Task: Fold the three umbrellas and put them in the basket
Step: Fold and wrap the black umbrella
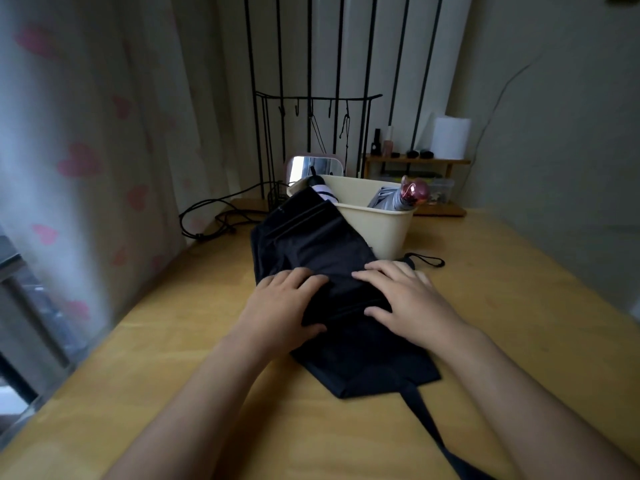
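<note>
Both hands, left [282, 306] and right [403, 299], press flat on the black umbrella [322, 244]; basket [377, 226] just behind

Two bare forearms run up from the bottom of the frame, each ending in an uncovered hand. No sleeve, cuff or glove covers either arm as far back from the fingers as the view reaches. The left hand [289, 299] has short, rounded fingers [304, 277] with unpainted nails trimmed close to the tips; its wrist, behind the fingers, is plain. The right hand [403, 297] looks the same, with short bare fingers [372, 273], its thumb set nearer the wrist.
</note>
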